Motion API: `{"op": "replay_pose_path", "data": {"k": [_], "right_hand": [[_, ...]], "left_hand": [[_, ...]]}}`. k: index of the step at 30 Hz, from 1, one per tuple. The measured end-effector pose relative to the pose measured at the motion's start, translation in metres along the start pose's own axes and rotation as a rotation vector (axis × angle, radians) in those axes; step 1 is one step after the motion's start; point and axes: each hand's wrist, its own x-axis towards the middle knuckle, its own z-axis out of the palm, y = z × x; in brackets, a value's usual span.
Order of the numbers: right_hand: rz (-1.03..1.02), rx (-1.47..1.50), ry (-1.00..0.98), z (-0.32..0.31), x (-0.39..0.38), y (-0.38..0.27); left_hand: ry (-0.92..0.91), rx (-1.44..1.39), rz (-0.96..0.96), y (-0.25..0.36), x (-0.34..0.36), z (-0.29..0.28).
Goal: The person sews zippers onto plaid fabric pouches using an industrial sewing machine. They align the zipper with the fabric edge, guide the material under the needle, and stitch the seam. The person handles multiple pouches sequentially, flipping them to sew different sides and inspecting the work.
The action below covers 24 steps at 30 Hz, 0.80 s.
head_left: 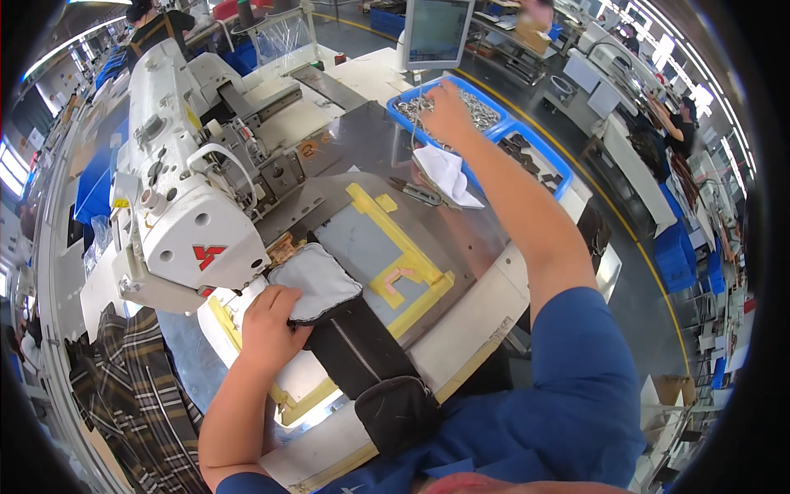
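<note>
My left hand (273, 323) grips the near left edge of a black zippered bag (355, 339), fingers curled over its end. That end shows a pale grey inner face (317, 282) and lies beside the sewing machine head (193, 239). The rest of the bag runs toward my body and hangs over the table's front edge. Farther right, my right hand (448, 115) reaches into a blue tray (393, 105) of small metal fittings (477, 114). Its fingers are bent together at the fittings; whatever lies between them is too small to make out.
A yellow-taped template (403, 247) lies on the metal tabletop. Thread snips (415, 191) and a crumpled white cloth (444, 171) sit near the tray. A second blue tray (566, 169) holds dark pieces. Plaid fabric (136, 370) hangs at left; a monitor (436, 33) stands behind.
</note>
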Motion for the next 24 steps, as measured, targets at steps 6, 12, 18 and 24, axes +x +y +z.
{"op": "replay_pose_path", "data": {"k": [6,12,18,24], "right_hand": [[0.137,-0.028,-0.052,0.003,0.051,0.050],[0.179,-0.055,-0.121,0.014,0.073,0.062],[-0.015,0.017,0.117,0.018,0.040,0.023],[-0.748,0.726,-0.654,-0.072,-0.113,-0.154]], "left_hand": [[0.150,-0.029,0.098,-0.017,-0.002,0.014],[0.095,0.017,-0.045,-0.011,-0.004,0.007],[0.117,-0.010,0.118,-0.019,-0.004,0.013],[0.414,-0.237,0.032,0.016,-0.015,-0.013]]}}
